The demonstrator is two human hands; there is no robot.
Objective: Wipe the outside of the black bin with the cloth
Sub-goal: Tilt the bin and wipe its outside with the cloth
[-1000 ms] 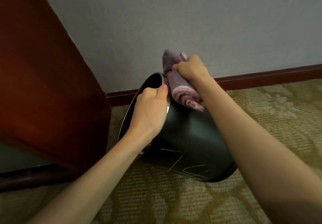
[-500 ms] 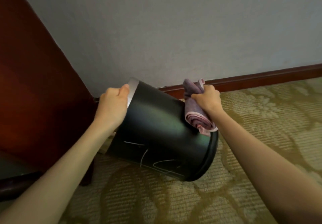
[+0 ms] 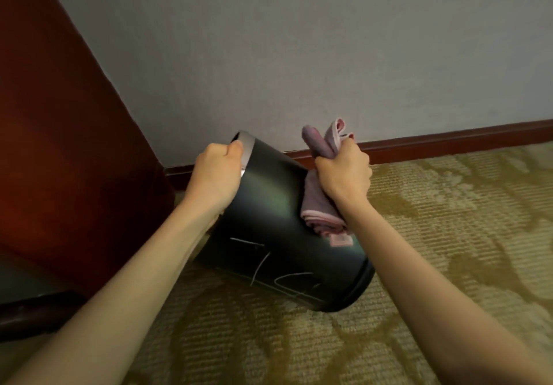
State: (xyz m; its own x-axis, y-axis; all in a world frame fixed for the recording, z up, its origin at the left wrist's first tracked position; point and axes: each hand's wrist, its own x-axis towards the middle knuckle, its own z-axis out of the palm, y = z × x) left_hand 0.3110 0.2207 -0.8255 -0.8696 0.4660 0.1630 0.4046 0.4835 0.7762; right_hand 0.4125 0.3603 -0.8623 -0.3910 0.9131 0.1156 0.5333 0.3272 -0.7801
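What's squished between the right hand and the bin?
The purple cloth. In the head view, the right hand presses it against the side of the black bin.

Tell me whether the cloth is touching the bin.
Touching. The head view shows the right hand pressing the cloth flat against the bin wall, no gap visible.

Bin (image 3: 269, 229) tilted, held between the hands: left hand (image 3: 217, 175) on its rim at upper left, right hand (image 3: 344, 175) against its upper right side with the cloth (image 3: 320, 208) pressed between. Carpet (image 3: 449, 220) below both hands. Wall (image 3: 299, 55) and skirting board (image 3: 449, 140) behind them. Wooden furniture (image 3: 59, 145) left of left hand.
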